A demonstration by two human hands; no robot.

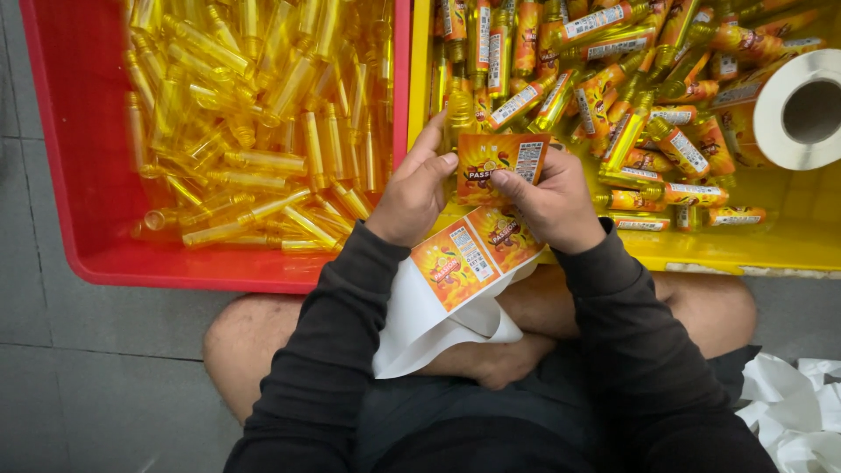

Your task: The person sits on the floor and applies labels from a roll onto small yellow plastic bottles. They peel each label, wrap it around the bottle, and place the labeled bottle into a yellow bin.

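Nearest to us, a crumpled heap of white backing paper (793, 403) lies on the grey tiled floor (96, 350) beside our right knee. Over our lap trails a white paper strip (438, 315) carrying two orange rectangular stickers (473, 250), and it runs up toward our hands. Just above that strip, our left hand (412, 193) and right hand (547, 201) both pinch one orange rectangular label (501, 162) between thumbs and fingertips, holding it flat and facing us; whether a bottle sits behind the label we cannot tell. Beyond the label and to its left stands a red plastic crate (61, 175) filled with bare, clear yellow plastic bottles (254, 114). Beyond the label and to its right stands a yellow plastic crate (788, 250) holding yellow bottles already wrapped in orange labels (631, 96). Farther right of the label, in that yellow crate, a large roll of white label tape (802, 109) lies on its side against the labelled bottles.
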